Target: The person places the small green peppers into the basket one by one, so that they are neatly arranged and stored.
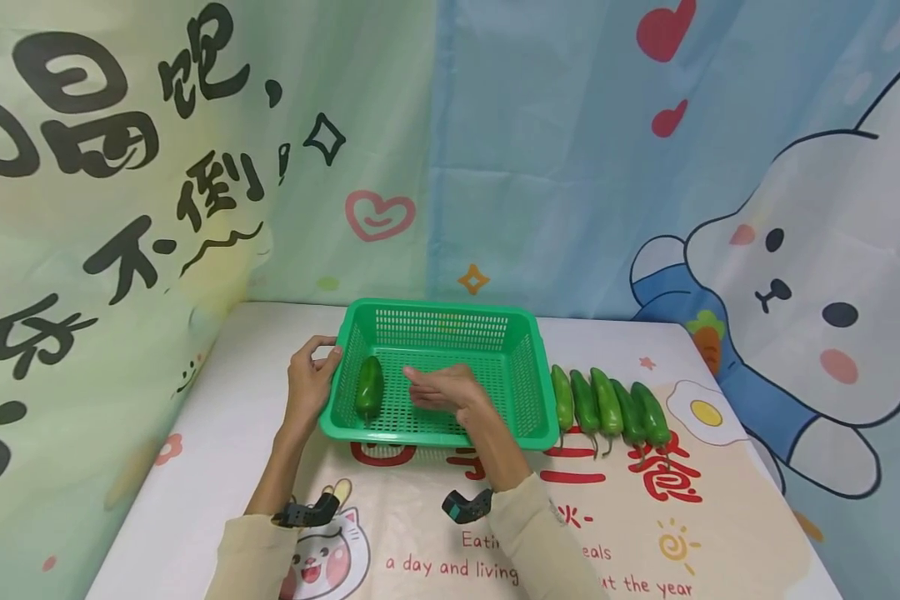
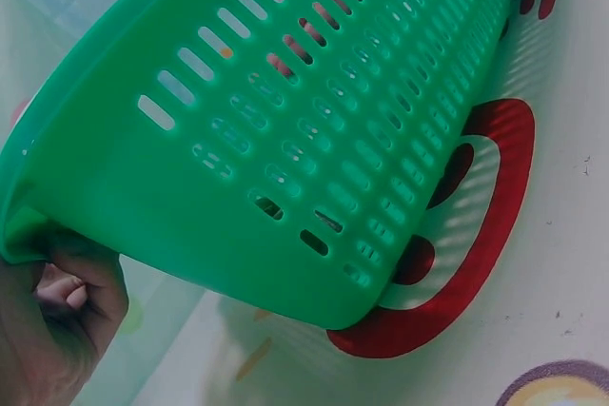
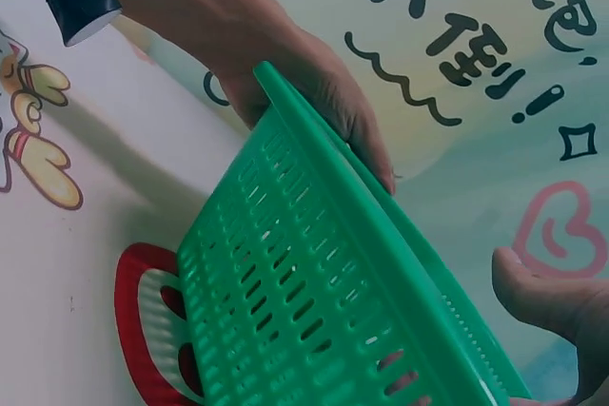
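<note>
A green plastic basket [image 1: 442, 438] with slotted walls stands on the table, one green pepper [image 1: 369, 387] lying inside near its left end. My left hand [image 1: 312, 383] grips the basket's left rim; in the left wrist view its fingers [image 2: 90, 282] curl in under the rim's edge. Over the basket's middle, my right hand [image 1: 447, 390] holds nothing, its fingers pointing left toward the pepper. The right wrist view shows its thumb [image 3: 533, 297] apart from the rim, while the basket wall hides the rest of that hand.
To the right of the basket, several green peppers [image 1: 607, 404] lie side by side in a row, stems toward me. A printed cloth [image 1: 435, 542] covers the table. Behind the table hangs a printed curtain [image 1: 525, 208].
</note>
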Motion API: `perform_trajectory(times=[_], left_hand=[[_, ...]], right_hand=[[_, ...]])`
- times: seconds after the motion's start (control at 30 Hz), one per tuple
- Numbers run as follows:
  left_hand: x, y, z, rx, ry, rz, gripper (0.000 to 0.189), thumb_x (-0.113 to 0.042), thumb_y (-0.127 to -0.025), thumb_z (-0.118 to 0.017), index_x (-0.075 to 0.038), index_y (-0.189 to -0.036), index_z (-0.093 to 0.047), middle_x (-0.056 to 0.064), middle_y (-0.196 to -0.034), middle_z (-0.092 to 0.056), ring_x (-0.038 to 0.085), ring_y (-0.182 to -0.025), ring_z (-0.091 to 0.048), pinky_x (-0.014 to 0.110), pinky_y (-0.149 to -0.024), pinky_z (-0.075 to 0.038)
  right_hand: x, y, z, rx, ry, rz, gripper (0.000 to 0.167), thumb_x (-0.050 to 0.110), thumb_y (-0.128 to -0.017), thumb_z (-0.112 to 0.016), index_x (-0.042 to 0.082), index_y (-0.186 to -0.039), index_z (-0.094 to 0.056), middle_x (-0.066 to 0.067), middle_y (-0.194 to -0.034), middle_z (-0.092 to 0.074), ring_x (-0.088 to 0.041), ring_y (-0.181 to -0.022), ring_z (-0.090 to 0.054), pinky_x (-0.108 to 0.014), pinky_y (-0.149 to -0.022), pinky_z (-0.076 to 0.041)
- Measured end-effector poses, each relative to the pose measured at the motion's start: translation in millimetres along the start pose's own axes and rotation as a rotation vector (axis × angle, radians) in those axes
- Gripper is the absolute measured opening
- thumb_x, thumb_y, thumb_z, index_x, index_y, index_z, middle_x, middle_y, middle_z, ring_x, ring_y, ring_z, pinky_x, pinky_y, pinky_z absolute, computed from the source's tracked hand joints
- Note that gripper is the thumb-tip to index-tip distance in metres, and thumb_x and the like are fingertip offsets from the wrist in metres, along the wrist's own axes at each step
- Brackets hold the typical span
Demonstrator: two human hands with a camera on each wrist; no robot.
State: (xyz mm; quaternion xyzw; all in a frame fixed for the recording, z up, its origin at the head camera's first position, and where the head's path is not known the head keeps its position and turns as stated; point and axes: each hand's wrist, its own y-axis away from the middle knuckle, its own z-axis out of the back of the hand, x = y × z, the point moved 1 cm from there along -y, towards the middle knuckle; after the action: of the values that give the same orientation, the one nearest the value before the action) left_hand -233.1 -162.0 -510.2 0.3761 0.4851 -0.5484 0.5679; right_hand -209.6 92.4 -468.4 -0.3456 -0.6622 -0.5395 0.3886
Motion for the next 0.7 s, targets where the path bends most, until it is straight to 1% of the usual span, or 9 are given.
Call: perform_trajectory(times=[0.2,0.33,0.4,0.57,0.7], left_hand=[[0.3,-0.6,-0.9,-0.003,-0.003,0.000,0.033,-0.024,-0.115,-0.058,-0.001,-0.137,-0.067,0.032,-0.095,-0.080,0.007,-0.059,-0.069,0.022,-0.057,-0.055],[-1.2,-0.2,-0.2,-0.005,-0.009,0.001,0.034,-0.023,-0.115,-0.058,0.000,-0.138,-0.066,0.031,-0.094,-0.080,0.007,-0.059,-0.069,0.022,-0.057,-0.055],[-1.9,-0.1,-0.4,-0.007,-0.013,0.002,0.033,-0.023,-0.115,-0.058,0.000,-0.138,-0.066,0.031,-0.093,-0.080,0.007,-0.059,-0.069,0.022,-0.057,-0.055],[-1.6,-0.1,-1.3,-0.008,-0.017,0.005,0.033,-0.022,-0.115,-0.057,0.000,-0.138,-0.066,0.031,-0.094,-0.080,0.007,-0.059,-0.069,0.022,-0.057,-0.056],[-0.5,0.0,-1.5,-0.008,-0.022,0.007,0.033,-0.023,-0.115,-0.057,0.000,-0.138,-0.066,0.032,-0.095,-0.080,0.007,-0.059,-0.069,0.022,-0.057,-0.055]], right_hand=[[6,9.0,5,0.038,0.070,0.026,0.054,0.020,-0.103,-0.077,-0.017,-0.139,-0.061,-0.036,-0.133,-0.071,-0.049,-0.131,-0.069,-0.053,-0.112,-0.056],[8,13.9,7,0.061,0.105,0.052,0.051,0.020,-0.103,-0.078,-0.016,-0.138,-0.063,-0.035,-0.133,-0.071,-0.049,-0.130,-0.069,-0.055,-0.112,-0.055],[9,16.6,10,0.068,0.127,0.062,0.049,0.021,-0.103,-0.078,-0.013,-0.137,-0.066,-0.033,-0.134,-0.072,-0.046,-0.129,-0.071,-0.054,-0.112,-0.056],[5,21.6,17,0.065,0.176,0.073,0.039,0.021,-0.102,-0.079,-0.007,-0.129,-0.075,-0.026,-0.128,-0.078,-0.036,-0.120,-0.078,-0.049,-0.109,-0.060],[1,23.0,23,0.073,0.166,0.080,0.035,0.016,-0.102,-0.079,-0.009,-0.126,-0.075,-0.022,-0.121,-0.081,-0.040,-0.121,-0.077,-0.047,-0.105,-0.062]])
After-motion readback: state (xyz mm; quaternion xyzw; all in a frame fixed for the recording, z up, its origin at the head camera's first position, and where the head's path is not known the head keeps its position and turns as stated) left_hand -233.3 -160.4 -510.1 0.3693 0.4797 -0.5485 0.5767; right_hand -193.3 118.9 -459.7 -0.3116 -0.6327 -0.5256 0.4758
